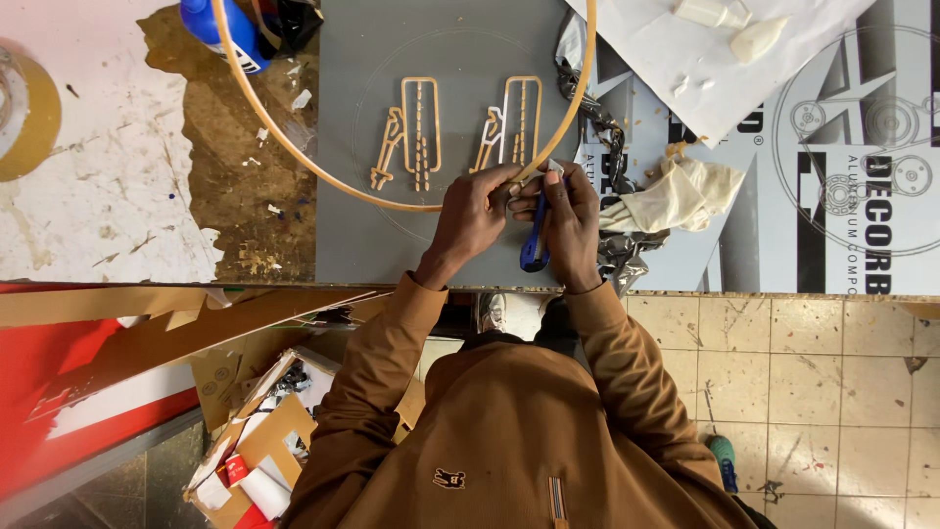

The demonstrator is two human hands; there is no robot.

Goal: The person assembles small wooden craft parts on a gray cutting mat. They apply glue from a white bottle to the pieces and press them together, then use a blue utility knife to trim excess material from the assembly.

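A thin tan strip point(294, 152) bent into a large loop lies over a grey panel point(362, 235), on which two tan outline shapes point(421, 132) are stuck. My left hand point(472, 214) pinches the strip at its near right curve. Touching it, my right hand point(571, 217) grips a blue-handled utility knife point(535, 245) with its blade tip at the strip beside my left fingers. Both brown sleeves reach up from the lower edge of the picture.
A blue bottle point(220, 29) stands at the back left. A tape roll point(24, 113) sits at the far left edge. A crumpled cloth point(676, 196) and white sheet point(705, 69) lie to the right. Cardboard scraps point(255, 441) clutter the floor below the table edge.
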